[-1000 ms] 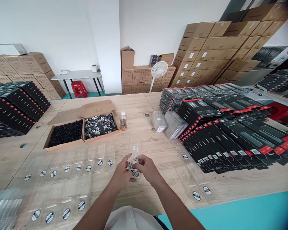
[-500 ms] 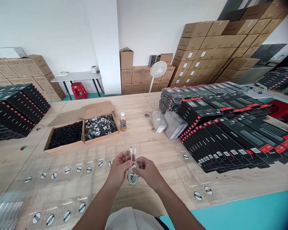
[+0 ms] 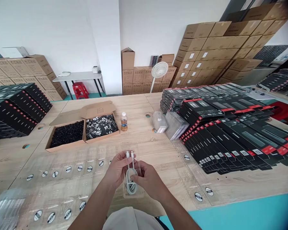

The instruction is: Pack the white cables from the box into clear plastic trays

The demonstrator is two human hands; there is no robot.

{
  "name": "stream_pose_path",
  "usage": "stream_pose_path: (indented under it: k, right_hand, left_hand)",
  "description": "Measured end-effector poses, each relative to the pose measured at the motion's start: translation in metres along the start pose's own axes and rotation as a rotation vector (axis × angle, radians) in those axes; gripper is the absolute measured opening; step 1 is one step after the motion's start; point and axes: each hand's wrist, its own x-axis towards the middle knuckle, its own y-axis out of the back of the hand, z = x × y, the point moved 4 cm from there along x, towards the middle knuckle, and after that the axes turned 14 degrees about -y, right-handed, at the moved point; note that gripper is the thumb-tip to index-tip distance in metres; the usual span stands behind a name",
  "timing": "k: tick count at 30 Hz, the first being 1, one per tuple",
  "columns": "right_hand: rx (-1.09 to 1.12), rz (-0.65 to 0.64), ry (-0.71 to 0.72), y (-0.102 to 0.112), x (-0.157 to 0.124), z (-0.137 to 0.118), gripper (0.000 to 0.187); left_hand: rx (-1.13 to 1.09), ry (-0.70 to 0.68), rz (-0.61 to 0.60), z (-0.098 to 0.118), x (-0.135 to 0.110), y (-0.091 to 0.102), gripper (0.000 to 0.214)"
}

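Note:
A coiled white charging cable (image 3: 132, 189) lies over a clear plastic tray (image 3: 140, 193) in front of my body, its two plugs pointing away from me. My left hand (image 3: 118, 168) is closed, with thumb and fingers pinching the cable just below the plugs. From the other side my right hand (image 3: 150, 179) grips the coil, its thumb pressed on the cable and its fingers behind the tray's right edge. A round black-and-white sticker shows through the loop. Similar clear trays (image 3: 73, 179) with round stickers lie in rows to the left.
Open cartons (image 3: 53, 147) hold small black pieces and patterned black-and-white packets, beside a drink bottle (image 3: 124, 123). Black-and-red boxes (image 3: 220, 150) fill the right side, near stacked clear plastic cases (image 3: 175, 126). More black boxes (image 3: 16, 111) stand at the left.
The cable and tray have come slightly closer to my body, and the coil shows larger and more upright. My left hand has shifted a little left; both hands keep their grip.

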Motion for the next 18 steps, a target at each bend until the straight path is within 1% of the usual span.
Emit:
stream_pose_path:
  k: [2, 7, 13, 15, 18]
  right_hand:
    - [0.006, -0.015, 0.0, -0.001, -0.001, 0.001, 0.014]
    - [-0.033, 0.004, -0.021, -0.001, -0.002, 0.004, 0.012]
    - [-0.007, -0.03, -0.009, -0.002, 0.002, 0.014, 0.014]
    - [0.022, -0.049, -0.02, -0.002, 0.004, 0.019, 0.018]
    - [0.119, -0.119, -0.029, -0.003, 0.007, 0.025, 0.025]
  left_hand:
    - [0.016, 0.015, 0.023, 0.0, -0.001, 0.001, 0.032]
    - [0.017, 0.0, 0.068, -0.001, -0.002, 0.002, 0.029]
    - [-0.004, 0.014, 0.086, -0.007, -0.002, 0.003, 0.031]
    - [0.006, 0.001, 0.102, -0.009, -0.002, 0.007, 0.031]
    - [0.004, -0.001, 0.132, -0.013, -0.001, 0.016, 0.033]
